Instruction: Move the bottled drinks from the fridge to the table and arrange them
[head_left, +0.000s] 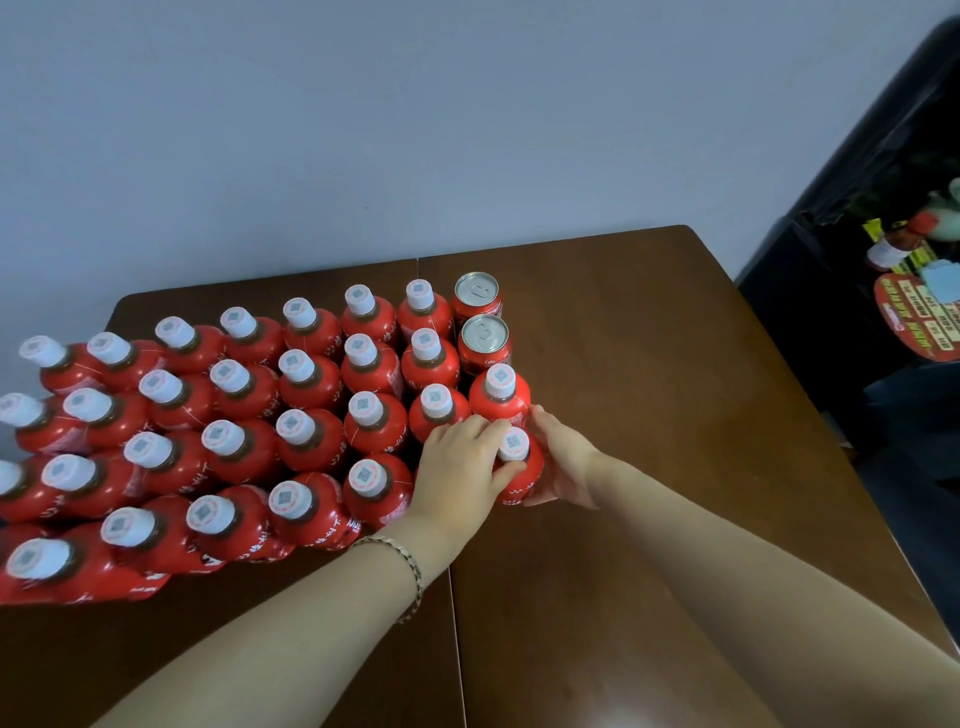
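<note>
Several red bottles with white caps (296, 426) stand in rows on the left half of the brown table (649, 364). At the right end of the rows stands one more red bottle (513, 446), held between both hands. My left hand (457, 467) wraps its left side with the fingers curled near the cap. My right hand (561, 457) cups its right side from behind. Two red cans (483, 332) stand upright at the far end of that same column, with another bottle (500, 389) between them and the held one.
A pale wall runs behind the table. A dark fridge (852, 260) with its interior showing stands at the right, holding a bottle (893, 244) and red and yellow labels. The table's right half is bare wood, with a seam (452, 597) down the middle.
</note>
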